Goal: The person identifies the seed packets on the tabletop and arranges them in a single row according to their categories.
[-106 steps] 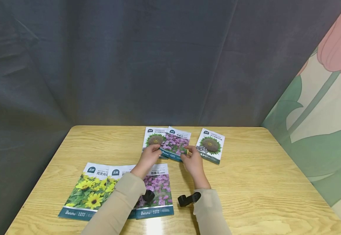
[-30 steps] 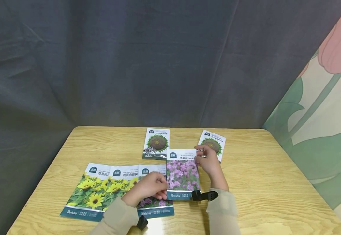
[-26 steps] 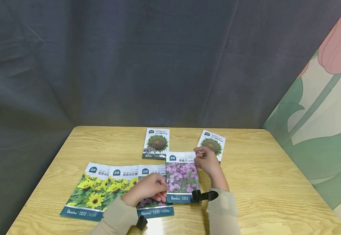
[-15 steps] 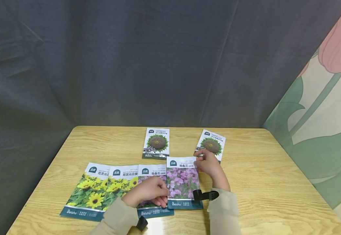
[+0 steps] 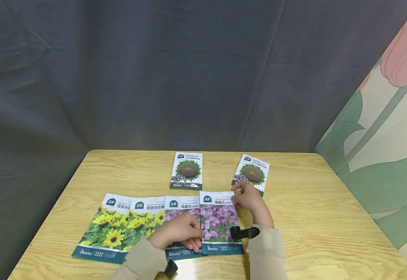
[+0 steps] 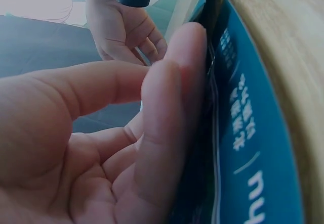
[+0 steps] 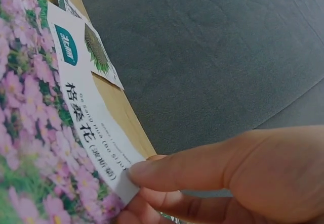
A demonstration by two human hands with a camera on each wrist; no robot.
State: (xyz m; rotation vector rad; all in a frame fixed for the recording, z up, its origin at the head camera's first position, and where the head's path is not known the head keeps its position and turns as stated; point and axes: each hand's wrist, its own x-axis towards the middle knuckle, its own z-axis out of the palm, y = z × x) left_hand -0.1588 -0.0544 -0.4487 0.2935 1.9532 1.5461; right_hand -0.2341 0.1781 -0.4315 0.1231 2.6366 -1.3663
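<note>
The person's right hand holds the upper right corner of a pink-flower packet, with the thumb pressed on the front and the fingers behind. The left hand pinches the same packet low on its left edge, thumb and fingertip close together, though a part of this contact is hidden. This packet is near the front of the wooden table, picture side up; whether it lies fully flat cannot be told. Its lower left side covers the edge of a second pink-flower packet, over which the left hand is placed. Farther to the left follow two packets with yellow flowers, the inner one and the outer one, in the same row. Behind this row lie two smaller sunflower-head packets, apart from each other: one is rather straight, the other is turned, just beyond the right fingertips. A dark curtain hangs behind.
</note>
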